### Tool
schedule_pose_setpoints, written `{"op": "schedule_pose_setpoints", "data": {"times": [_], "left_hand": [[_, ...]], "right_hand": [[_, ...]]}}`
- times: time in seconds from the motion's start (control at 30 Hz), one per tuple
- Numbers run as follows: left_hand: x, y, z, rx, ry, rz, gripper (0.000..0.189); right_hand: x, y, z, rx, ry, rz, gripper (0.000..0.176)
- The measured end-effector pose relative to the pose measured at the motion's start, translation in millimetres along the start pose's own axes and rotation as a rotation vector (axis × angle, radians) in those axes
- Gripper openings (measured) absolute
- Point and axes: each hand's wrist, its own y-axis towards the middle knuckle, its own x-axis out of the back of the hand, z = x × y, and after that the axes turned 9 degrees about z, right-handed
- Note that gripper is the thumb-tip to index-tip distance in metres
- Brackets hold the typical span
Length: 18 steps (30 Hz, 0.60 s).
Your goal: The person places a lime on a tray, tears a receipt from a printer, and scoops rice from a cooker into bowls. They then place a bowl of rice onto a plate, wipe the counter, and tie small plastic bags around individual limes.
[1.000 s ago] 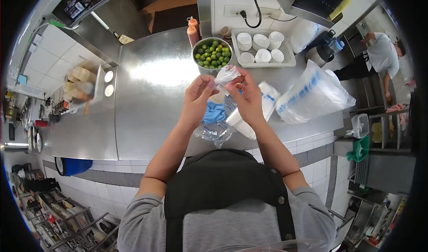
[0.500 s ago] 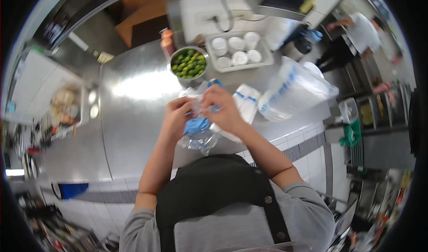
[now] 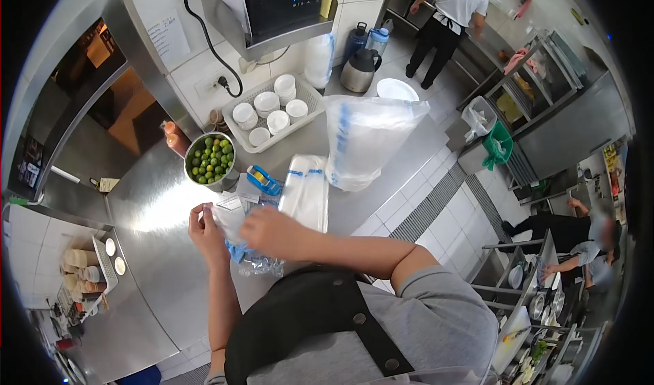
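A clear plastic bag (image 3: pixel 229 216) is stretched between my two hands over the steel counter. My left hand (image 3: pixel 206 230) pinches its left edge between thumb and fingers. Curled at the bag's right side is my right hand (image 3: pixel 274 232), slightly blurred, its fingertips partly hidden against the plastic. Beneath the hands lie a blue cloth-like item (image 3: pixel 238 251) and crumpled clear plastic (image 3: pixel 261 266). Just beyond them sits a blue tape dispenser (image 3: pixel 263 180). To the right, a stack of flat plastic bags (image 3: pixel 306 198) with blue print rests on the counter.
A metal bowl of green citrus (image 3: pixel 210 160) stands beyond my hands, near orange bottles (image 3: pixel 175 140). Behind it, a white basket (image 3: pixel 289 127) holds lidded cups. A large plastic-wrapped bundle (image 3: pixel 364 140) lies at the right edge. Other people (image 3: pixel 446 24) stand farther off.
My view has turned rightward. My hands have moved apart, spreading the clear plastic between them, and my right forearm now lies more sideways across the counter.
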Motion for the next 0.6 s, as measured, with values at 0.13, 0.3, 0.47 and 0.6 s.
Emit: {"op": "schedule_pose_setpoints", "data": {"times": [0.13, 0.3, 0.47, 0.6], "left_hand": [[-10, -7, -19, -0.047, 0.131, 0.072, 0.012], [-49, -30, -29, -0.261, 0.199, 0.065, 0.013], [-57, -43, 0, -0.415, 0.308, 0.139, 0.011], [-67, -62, -15, -0.437, 0.489, 0.298, 0.010]], "right_hand": [[15, -1, 2, -0.149, 0.236, -0.177, 0.017], [0, 23, -6, -0.353, 0.647, 0.101, 0.016], [-65, 35, -60, -0.081, 0.713, 0.108, 0.016], [-112, 30, -77, -0.030, 0.477, 0.137, 0.024]]}}
